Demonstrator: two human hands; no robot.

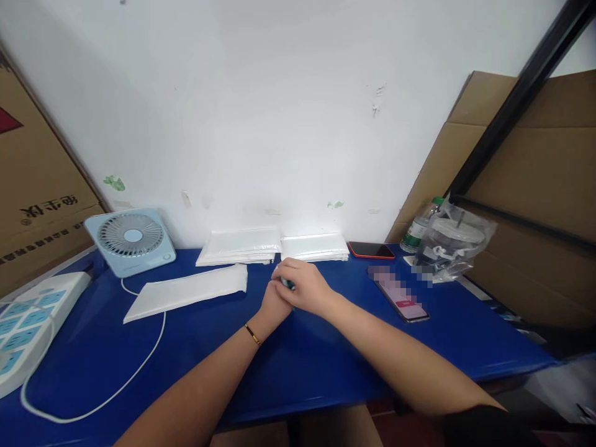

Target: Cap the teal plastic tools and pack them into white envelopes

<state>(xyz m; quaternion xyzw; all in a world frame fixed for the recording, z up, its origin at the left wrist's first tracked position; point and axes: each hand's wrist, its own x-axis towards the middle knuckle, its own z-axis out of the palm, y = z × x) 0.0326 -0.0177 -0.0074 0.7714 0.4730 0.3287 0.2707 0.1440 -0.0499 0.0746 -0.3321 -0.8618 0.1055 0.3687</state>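
Soft light brightens the wall (279, 124); the lower-right corner is dim, blurred.

You've got a smooth blue tabletop (335, 379) w/ a soft sheen, a smooth plastic fan (133, 235) and a plastic power strip (41, 304). Your white packets (186, 292) are smooth, slightly shiny. Cardboard (531, 167) is matt; the wall (279, 118) is matt w/ rough chipped spots. Bag (479, 236): crinkly, glossy clear plastic. Red-edged phone (371, 250): glossy screen. Your bracelet (252, 334): shiny metal. Small item (288, 284) in your grip: prob. smooth plastic, mostly hidden.
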